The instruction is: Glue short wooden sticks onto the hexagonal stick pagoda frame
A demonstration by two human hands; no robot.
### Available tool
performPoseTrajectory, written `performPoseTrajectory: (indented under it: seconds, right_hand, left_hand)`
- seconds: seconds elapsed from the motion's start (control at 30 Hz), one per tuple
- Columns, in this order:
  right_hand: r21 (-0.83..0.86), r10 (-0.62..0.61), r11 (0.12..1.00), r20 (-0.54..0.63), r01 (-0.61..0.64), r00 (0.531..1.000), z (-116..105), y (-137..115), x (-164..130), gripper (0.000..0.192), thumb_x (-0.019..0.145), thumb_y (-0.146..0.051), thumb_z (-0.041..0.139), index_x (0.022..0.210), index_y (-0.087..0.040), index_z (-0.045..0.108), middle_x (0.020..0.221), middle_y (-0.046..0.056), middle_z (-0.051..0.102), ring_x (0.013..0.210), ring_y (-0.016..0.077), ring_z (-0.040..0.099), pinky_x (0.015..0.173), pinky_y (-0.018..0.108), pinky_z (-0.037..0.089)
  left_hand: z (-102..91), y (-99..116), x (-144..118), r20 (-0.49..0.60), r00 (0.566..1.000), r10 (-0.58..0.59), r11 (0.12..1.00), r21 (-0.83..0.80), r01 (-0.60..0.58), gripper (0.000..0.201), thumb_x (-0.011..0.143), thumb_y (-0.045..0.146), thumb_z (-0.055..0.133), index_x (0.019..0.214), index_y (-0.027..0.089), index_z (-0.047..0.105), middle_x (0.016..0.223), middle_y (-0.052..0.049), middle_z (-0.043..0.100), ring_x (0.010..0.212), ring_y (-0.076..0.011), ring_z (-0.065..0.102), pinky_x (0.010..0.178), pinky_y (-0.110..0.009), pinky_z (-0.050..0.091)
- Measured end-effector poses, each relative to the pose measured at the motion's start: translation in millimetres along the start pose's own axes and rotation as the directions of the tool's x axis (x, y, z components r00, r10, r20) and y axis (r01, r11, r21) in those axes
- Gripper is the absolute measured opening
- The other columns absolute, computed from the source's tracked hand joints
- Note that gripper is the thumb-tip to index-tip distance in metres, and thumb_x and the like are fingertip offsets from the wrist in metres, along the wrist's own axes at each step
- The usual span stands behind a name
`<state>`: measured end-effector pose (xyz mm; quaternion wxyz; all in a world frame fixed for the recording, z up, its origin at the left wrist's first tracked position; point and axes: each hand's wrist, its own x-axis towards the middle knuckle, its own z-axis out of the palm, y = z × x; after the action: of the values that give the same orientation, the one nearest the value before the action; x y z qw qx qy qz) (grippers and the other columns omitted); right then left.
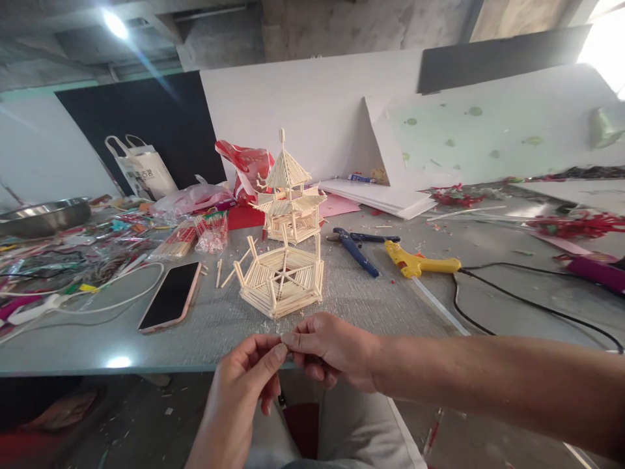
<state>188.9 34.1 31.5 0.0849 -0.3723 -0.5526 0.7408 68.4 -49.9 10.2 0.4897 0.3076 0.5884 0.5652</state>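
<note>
My left hand [254, 374] and my right hand [325, 348] meet at the table's front edge, thumbs and fingertips pinched together. Whatever sits between the fingertips is too small and hidden to name. Just beyond them lies a six-sided base of pale wooden sticks [258, 277], with short posts standing at its corners. Behind it rises a tiered stick pagoda [288, 172] with a pointed roof. A few loose sticks [219, 273] lie left of the base.
Blue-handled cutters [359, 254] and a yellow glue gun [415, 260] with a black cord lie on the right. A phone [170, 296] rests at left, near a white cable [141, 306]. Bagged sticks [178, 240], plastic bags and a metal bowl [46, 218] crowd the far left.
</note>
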Motion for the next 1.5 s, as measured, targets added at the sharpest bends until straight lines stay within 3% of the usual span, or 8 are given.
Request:
performPoseTrajectory:
  seconds: [0.3,0.47,0.63,0.8,1.0,1.2,1.3,1.5]
  right_hand:
    - [0.064,0.005,0.998,-0.058,-0.001,0.998,6.8,-5.8,2.2,0.032,0.087,-0.024,0.044,0.057,-0.015,0.046,0.042,-0.007,0.041,0.03,0.0027,0.035,0.027,0.013,0.024]
    - [0.102,-0.002,0.995,-0.101,0.012,0.995,11.5,-3.6,6.9,0.032,0.087,-0.025,0.043,0.057,-0.015,0.046,0.039,-0.007,0.04,0.03,0.0038,0.035,0.027,0.014,0.025]
    - [0.105,-0.01,0.994,-0.119,0.023,0.993,15.0,-3.2,9.3,0.034,0.088,-0.027,0.041,0.057,-0.015,0.045,0.037,-0.007,0.04,0.028,0.0032,0.031,0.028,0.015,0.023]
    - [0.128,-0.014,0.991,-0.145,0.033,0.989,17.8,-7.8,12.9,0.032,0.087,-0.027,0.043,0.057,-0.015,0.046,0.037,-0.007,0.04,0.029,0.0031,0.032,0.029,0.014,0.022]
    - [0.152,-0.02,0.987,-0.147,0.042,0.989,18.6,-10.6,14.6,0.028,0.085,-0.024,0.045,0.058,-0.016,0.046,0.039,-0.007,0.041,0.029,0.0029,0.032,0.029,0.014,0.02]
    - [0.08,-0.006,0.997,-0.167,0.02,0.986,15.1,-7.1,16.9,0.028,0.084,-0.026,0.046,0.058,-0.016,0.046,0.037,-0.007,0.039,0.029,0.004,0.032,0.029,0.015,0.021]
    - [0.058,-0.005,0.998,-0.174,0.016,0.985,15.1,-6.8,18.2,0.03,0.085,-0.027,0.046,0.057,-0.016,0.045,0.036,-0.007,0.039,0.029,0.0041,0.032,0.029,0.015,0.022]
    - [0.0,-0.035,0.999,-0.134,0.035,0.99,17.3,-5.5,17.0,0.033,0.086,-0.031,0.045,0.057,-0.016,0.045,0.037,-0.007,0.039,0.03,0.0037,0.032,0.03,0.015,0.023]
  left_hand:
    - [-6.1,5.3,10.6,0.093,0.988,-0.12,0.978,-0.162,0.134,0.023,0.066,0.031,0.071,0.08,0.015,0.062,0.054,0.006,0.048,0.044,-0.0023,0.037,0.036,-0.013,0.027]
    - [-10.8,8.4,14.4,0.1,0.988,-0.114,0.986,-0.113,0.125,0.021,0.069,0.031,0.068,0.081,0.015,0.061,0.056,0.006,0.05,0.044,-0.0026,0.04,0.036,-0.013,0.027]
    - [-13.8,9.6,17.8,0.063,0.996,0.064,0.989,0.129,-0.072,0.029,0.069,0.039,0.066,0.084,0.015,0.06,0.061,0.003,0.057,0.046,-0.006,0.042,0.036,-0.016,0.031]
    - [-17.3,10.6,18.8,0.007,0.969,0.249,0.884,0.408,-0.23,0.03,0.073,0.045,0.06,0.083,0.018,0.062,0.053,0.004,0.056,0.049,-0.0105,0.046,0.042,-0.02,0.037]
    - [-20.8,9.1,19.5,0.015,0.919,0.393,0.797,0.493,-0.349,0.023,0.076,0.042,0.057,0.084,0.021,0.062,0.07,0.0,0.066,0.064,-0.0145,0.058,0.062,-0.025,0.045]
    - [-30.7,12.1,28.2,0.024,0.964,0.263,0.881,0.401,-0.251,0.03,0.074,0.046,0.058,0.083,0.018,0.063,0.048,0.006,0.05,0.044,-0.0091,0.043,0.042,-0.019,0.034]
    - [-29.6,12.8,29.8,0.061,0.978,0.197,0.923,0.325,-0.206,0.032,0.071,0.046,0.06,0.082,0.016,0.063,0.049,0.005,0.05,0.044,-0.0086,0.041,0.038,-0.018,0.032]
    - [-26.7,9.7,28.6,0.059,0.976,0.209,0.933,0.285,-0.217,0.034,0.067,0.044,0.064,0.086,0.016,0.064,0.057,0.003,0.056,0.045,-0.0087,0.043,0.036,-0.017,0.032]
